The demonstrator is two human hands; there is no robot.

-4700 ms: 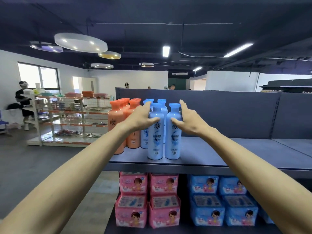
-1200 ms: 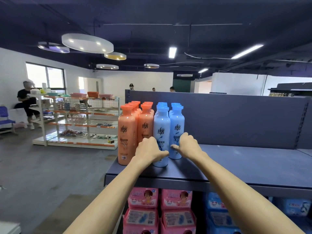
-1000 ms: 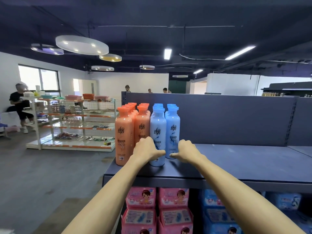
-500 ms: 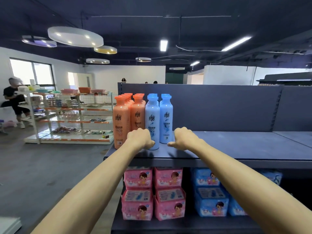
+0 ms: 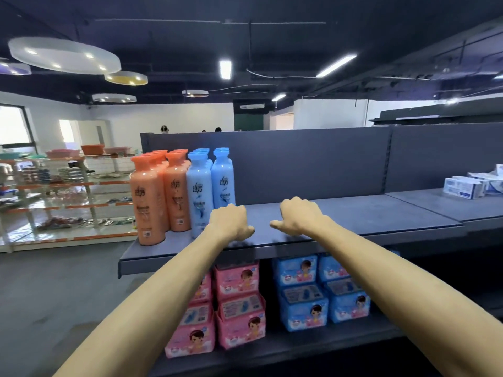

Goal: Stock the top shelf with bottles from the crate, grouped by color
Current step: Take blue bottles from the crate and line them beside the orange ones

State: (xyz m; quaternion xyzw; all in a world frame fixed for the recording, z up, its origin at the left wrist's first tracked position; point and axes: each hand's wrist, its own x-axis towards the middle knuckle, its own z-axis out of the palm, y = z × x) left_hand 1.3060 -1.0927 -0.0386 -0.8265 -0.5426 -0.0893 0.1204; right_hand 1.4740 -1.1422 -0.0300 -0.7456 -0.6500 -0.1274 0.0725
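Two rows of orange bottles [image 5: 148,202] stand at the left end of the grey top shelf [image 5: 367,216], with two rows of light blue bottles [image 5: 200,191] right beside them. My left hand [image 5: 230,221] hovers over the shelf's front, just right of the front blue bottle, fingers curled and holding nothing. My right hand [image 5: 298,216] is a little further right over bare shelf, also curled and empty. The crate is out of view.
Pink packs [image 5: 239,303] and blue packs [image 5: 321,292] fill the lower shelf. White boxes [image 5: 468,186] lie on the neighbouring shelf at far right. An open rack of goods [image 5: 68,191] stands across the aisle to the left.
Both hands have let go of the front blue bottles and drawn back and to the right, away from them. The bottles stay standing in their rows.
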